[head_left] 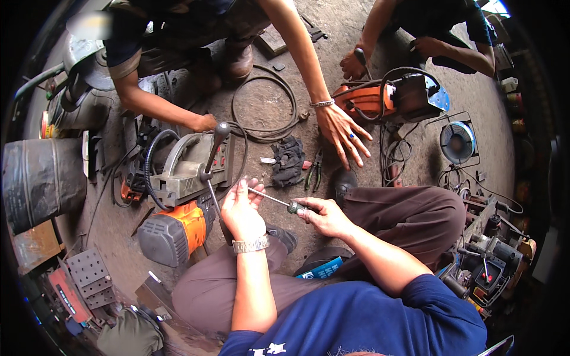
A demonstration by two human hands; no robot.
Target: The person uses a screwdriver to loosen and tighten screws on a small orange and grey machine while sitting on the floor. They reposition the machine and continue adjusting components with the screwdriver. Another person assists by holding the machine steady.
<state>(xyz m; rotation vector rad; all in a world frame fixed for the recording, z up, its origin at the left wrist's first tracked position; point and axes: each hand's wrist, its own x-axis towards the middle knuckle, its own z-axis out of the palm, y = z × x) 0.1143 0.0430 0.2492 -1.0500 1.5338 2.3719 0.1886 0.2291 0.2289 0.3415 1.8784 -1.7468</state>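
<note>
My right hand (pixel 325 218) grips the dark green handle of a screwdriver (pixel 274 198), whose thin metal shaft points left. My left hand (pixel 244 210), with a metal watch on its wrist, has its fingers closed about the tip end of that shaft; anything small between them is hidden. Just left of it stands a power machine with an orange and dark grey motor housing (pixel 172 234), a grey metal body (pixel 193 163) and a black-knobbed lever (pixel 221 133). A co-worker's hand (pixel 205 123) is at the far side of this machine.
Another hand (pixel 344 133) of that co-worker spreads over the floor. Pliers (pixel 314 172) and a black rag (pixel 289 163) lie ahead, before a coiled hose (pixel 264 133). A second orange machine (pixel 368 99) stands beside another person; a round fan (pixel 458 142) is at right, a drum (pixel 44 181) at left.
</note>
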